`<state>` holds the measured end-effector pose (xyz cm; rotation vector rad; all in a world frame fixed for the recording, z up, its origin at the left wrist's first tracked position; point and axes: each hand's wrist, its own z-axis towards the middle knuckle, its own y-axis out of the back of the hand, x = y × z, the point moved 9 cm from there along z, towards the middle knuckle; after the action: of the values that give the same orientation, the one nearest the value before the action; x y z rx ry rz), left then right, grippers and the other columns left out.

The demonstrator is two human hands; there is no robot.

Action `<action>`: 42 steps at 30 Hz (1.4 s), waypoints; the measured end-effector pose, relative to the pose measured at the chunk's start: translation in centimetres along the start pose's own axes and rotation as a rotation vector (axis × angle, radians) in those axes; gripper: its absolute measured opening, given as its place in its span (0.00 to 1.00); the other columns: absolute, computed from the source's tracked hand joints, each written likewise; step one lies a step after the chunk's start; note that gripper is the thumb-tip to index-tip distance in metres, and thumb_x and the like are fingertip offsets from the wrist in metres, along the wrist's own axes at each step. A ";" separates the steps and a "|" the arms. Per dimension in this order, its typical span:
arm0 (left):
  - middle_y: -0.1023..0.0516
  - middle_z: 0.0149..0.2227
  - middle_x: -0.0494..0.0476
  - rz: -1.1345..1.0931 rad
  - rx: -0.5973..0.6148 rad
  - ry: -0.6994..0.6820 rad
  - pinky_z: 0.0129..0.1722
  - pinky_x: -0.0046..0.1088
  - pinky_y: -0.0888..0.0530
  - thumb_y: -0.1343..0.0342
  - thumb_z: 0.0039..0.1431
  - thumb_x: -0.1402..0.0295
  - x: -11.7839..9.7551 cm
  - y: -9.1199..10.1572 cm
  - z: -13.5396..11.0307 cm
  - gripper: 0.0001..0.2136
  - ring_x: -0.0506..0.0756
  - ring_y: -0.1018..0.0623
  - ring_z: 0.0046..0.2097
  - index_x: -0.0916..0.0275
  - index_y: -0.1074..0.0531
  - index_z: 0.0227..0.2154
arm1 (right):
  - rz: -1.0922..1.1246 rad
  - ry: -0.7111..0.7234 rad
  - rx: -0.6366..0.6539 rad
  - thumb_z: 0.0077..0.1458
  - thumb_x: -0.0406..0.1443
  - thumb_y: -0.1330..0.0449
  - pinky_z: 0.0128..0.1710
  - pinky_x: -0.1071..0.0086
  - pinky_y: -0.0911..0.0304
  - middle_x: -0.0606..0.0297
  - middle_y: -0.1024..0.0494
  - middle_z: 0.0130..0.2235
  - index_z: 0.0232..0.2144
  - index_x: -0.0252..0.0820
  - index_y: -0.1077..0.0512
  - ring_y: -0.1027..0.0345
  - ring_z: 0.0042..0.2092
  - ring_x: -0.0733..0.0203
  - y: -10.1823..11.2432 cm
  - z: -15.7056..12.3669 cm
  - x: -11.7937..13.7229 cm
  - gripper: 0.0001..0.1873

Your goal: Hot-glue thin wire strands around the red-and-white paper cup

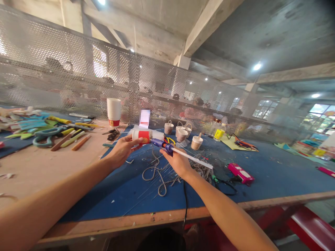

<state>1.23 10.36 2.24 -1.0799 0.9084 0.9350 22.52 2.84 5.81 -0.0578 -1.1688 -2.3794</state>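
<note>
The cup (pixel 145 135) is white, red-banded; glue gun (pixel 161 144) purple; surface (pixel 272 167) blue; box (pixel 240 173) right of the right grip (pixel 179 162) pink.

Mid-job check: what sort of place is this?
Probably a handicraft workshop: glue gun in the right hand, paper cup in the left hand, scissors on the worktable.

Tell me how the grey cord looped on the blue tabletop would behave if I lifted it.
Probably floppy: the grey cord lies in loose loops, so it should sag and dangle. Likely light, being thin. It may snag the pale strands lying across it.
</note>
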 end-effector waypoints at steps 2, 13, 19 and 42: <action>0.12 0.41 0.61 0.001 -0.004 0.013 0.51 0.36 0.23 0.25 0.46 0.61 0.1 0.0 0.0 0.15 0.62 0.17 0.48 0.60 0.15 0.36 | -0.018 -0.002 0.000 0.65 0.48 0.38 0.38 0.66 0.32 0.57 0.15 0.37 0.45 0.43 0.21 0.20 0.37 0.49 0.0 0.0 0.0 0.17; 0.12 0.43 0.61 0.027 0.024 0.022 0.50 0.33 0.23 0.25 0.47 0.61 0.3 -0.2 -0.1 0.14 0.59 0.17 0.47 0.60 0.15 0.37 | -0.009 -0.011 -0.009 0.65 0.48 0.39 0.37 0.66 0.33 0.58 0.15 0.37 0.43 0.44 0.21 0.21 0.37 0.50 0.0 0.1 -0.3 0.15; 0.12 0.41 0.62 0.067 0.023 0.011 0.50 0.37 0.23 0.25 0.46 0.60 0.1 -0.4 -0.1 0.15 0.63 0.17 0.48 0.59 0.15 0.36 | 0.002 -0.010 -0.013 0.66 0.48 0.39 0.38 0.67 0.33 0.58 0.15 0.38 0.43 0.44 0.20 0.21 0.38 0.50 0.1 0.1 -0.3 0.16; 0.12 0.41 0.61 0.134 0.083 -0.020 0.48 0.38 0.25 0.24 0.44 0.57 -0.3 -1.1 -0.7 0.17 0.62 0.18 0.45 0.58 0.13 0.37 | 0.410 -0.152 -0.041 0.62 0.50 0.38 0.37 0.64 0.32 0.62 0.20 0.27 0.41 0.43 0.21 0.24 0.31 0.52 0.6 0.5 -1.6 0.18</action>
<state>2.03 9.46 2.70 -0.9463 1.0041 1.0081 24.06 3.54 6.13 -0.4548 -1.0557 -2.0609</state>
